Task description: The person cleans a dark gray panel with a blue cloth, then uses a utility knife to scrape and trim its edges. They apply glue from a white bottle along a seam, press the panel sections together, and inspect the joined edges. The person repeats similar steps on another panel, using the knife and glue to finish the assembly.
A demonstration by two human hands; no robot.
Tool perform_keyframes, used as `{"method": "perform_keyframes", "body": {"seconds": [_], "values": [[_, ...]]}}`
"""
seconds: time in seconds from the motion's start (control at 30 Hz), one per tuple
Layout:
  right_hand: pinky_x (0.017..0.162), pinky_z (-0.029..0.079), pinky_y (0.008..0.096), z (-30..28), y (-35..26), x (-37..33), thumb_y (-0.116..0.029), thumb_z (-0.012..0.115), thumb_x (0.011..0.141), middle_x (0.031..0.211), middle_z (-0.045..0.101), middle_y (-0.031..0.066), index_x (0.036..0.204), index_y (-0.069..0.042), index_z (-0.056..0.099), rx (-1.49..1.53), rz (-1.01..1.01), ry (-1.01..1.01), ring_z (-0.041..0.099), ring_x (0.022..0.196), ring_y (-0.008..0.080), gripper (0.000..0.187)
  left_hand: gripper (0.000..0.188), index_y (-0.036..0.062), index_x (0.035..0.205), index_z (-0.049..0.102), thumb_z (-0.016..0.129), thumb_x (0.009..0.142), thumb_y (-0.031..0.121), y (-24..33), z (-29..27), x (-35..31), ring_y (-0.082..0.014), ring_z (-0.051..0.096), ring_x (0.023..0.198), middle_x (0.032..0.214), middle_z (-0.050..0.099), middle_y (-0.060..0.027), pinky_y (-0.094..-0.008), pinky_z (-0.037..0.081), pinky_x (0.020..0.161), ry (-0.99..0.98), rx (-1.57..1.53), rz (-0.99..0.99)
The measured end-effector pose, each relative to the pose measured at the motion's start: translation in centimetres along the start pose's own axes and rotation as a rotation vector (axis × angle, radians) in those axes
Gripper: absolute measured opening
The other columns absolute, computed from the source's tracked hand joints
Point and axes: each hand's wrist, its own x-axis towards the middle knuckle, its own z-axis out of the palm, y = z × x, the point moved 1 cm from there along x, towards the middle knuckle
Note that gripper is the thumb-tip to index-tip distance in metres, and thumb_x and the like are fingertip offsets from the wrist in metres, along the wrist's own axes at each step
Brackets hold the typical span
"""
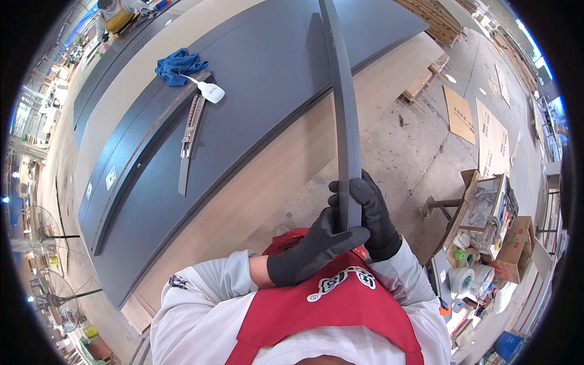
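Observation:
Both my hands wear black gloves and grip the near end of a long dark-grey strip [345, 115], which rises away from me over the workbench. My left hand [319, 246] is closed around its lower end, with the fingers partly behind it. Higher up, on the right side, my right hand [375, 216] wraps the same strip. A large dark-grey panel [255, 91] lies ahead and to the left. On it rest a second strip with a brown edge [143, 146], a long metal tool with a sliding part [191, 137], a white squeeze bottle [211, 92] and a crumpled blue cloth [178, 64].
Cardboard [267, 170] lies beneath the panel. To the right, a cluttered stand [480, 213] holds tape rolls beside an open carton [514, 249]. Flat brown sheets [459, 112] lie on the concrete floor. Another person [118, 15] works at the far left.

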Motion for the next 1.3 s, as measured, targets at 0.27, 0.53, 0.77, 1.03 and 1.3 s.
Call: {"method": "perform_keyframes", "body": {"seconds": [0.27,0.53,0.77,1.03,1.3], "values": [[0.076,0.05,0.0314,-0.2,-0.2,-0.1,-0.04,0.061,0.084,0.104,0.055,0.0112,0.14,-0.002,0.032,-0.031,-0.015,-0.013,0.058,0.086,0.0177,0.073,0.058,0.0003,0.133,0.035,0.061,0.091,0.031,0.0,0.3,0.0,-0.018,0.047,0.108,0.121,0.048,-0.0115,-0.0327,0.042,0.094,0.008,-0.038,0.002],[0.087,0.049,0.0347,-1.0,-0.4,-0.3,-0.042,0.063,0.083,0.116,0.052,0.0134,0.136,-0.003,0.033,-0.053,0.036,-0.156,0.056,0.102,0.0211,0.072,0.057,-0.0005,0.128,0.038,0.061,0.089,0.035,0.4,0.2,-0.2,-0.0156,0.046,0.105,0.117,0.048,-0.0096,-0.0307,0.04,0.092,0.013,-0.006,-0.024],[0.103,0.037,0.0391,-0.5,-1.2,-2.0,-0.031,0.069,0.077,0.137,0.032,0.017,0.149,-0.007,0.005,-0.012,0.082,-0.271,0.04,0.125,0.0301,0.099,0.051,0.0008,0.126,0.039,0.06,0.089,0.029,0.9,0.4,-1.0,-0.014,0.047,0.1,0.113,0.049,-0.0087,-0.0292,0.041,0.089,0.044,-0.092,-0.076],[0.102,0.039,0.0383,-0.8,-0.1,-1.9,-0.022,0.071,0.071,0.134,0.036,0.0133,0.146,-0.005,0.014,0.207,0.115,-0.289,0.04,0.124,0.0268,0.095,0.051,0.001,0.124,0.04,0.061,0.087,0.029,0.8,0.7,-0.7,-0.0148,0.048,0.104,0.113,0.05,-0.0091,-0.03,0.042,0.09,0.092,-0.08,-0.035],[0.095,0.045,0.0361,-0.5,0.7,-1.7,-0.012,0.068,0.072,0.124,0.045,0.0155,0.148,-0.004,0.014,0.142,-0.001,-0.182,0.051,0.111,0.0256,0.093,0.043,0.0038,0.123,0.044,0.058,0.089,0.026,0.0,0.5,-0.8,-0.0147,0.049,0.105,0.114,0.051,-0.0077,-0.0294,0.041,0.091,0.087,-0.134,-0.03]]}}
